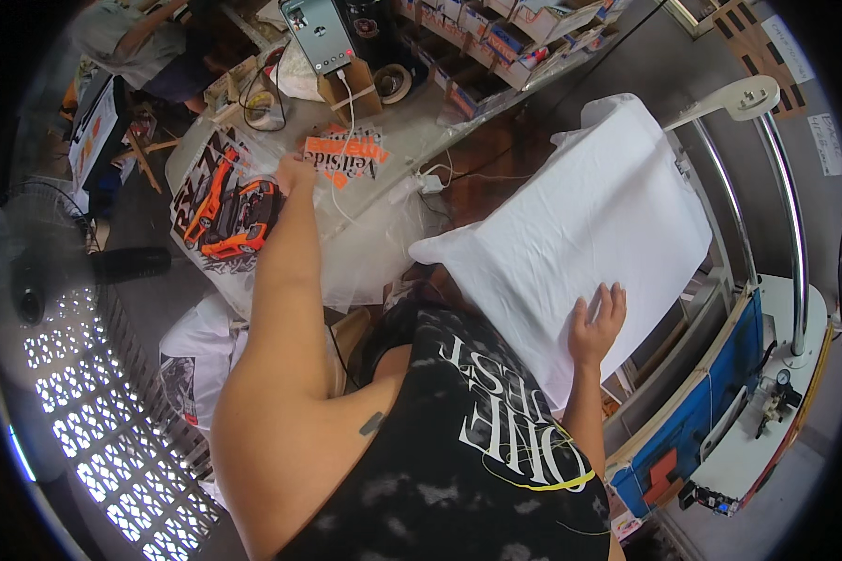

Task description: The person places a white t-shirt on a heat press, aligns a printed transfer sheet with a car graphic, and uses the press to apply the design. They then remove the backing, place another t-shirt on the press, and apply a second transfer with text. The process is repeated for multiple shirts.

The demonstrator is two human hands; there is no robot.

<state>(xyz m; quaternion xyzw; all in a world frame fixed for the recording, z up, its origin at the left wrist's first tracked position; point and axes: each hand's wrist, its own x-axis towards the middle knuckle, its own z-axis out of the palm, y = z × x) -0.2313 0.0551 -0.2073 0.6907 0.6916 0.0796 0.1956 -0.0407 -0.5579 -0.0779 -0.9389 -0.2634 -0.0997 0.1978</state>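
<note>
On the table at the upper left, my left hand [296, 175] has its fingers drawn together at the left edge of a lettered print [354, 157] in orange and black, which looks pinched between them. Beside that hand lies a larger print film [231, 208] showing an orange car and dark lettering. My right hand [600, 324] rests, fingers spread, on a white T-shirt [571, 224]. The shirt is stretched over the flat bed of what looks like a heat press, with a few soft creases. The bed itself is hidden under the cloth.
A phone [318, 35] leans on a cardboard stand at the table's back, its white cable [350, 112] trailing across. Tape rolls [393, 84] and cardboard trays [482, 42] stand there too. Chrome posts [788, 234] rise at the right. Another person [145, 47] is at the upper left.
</note>
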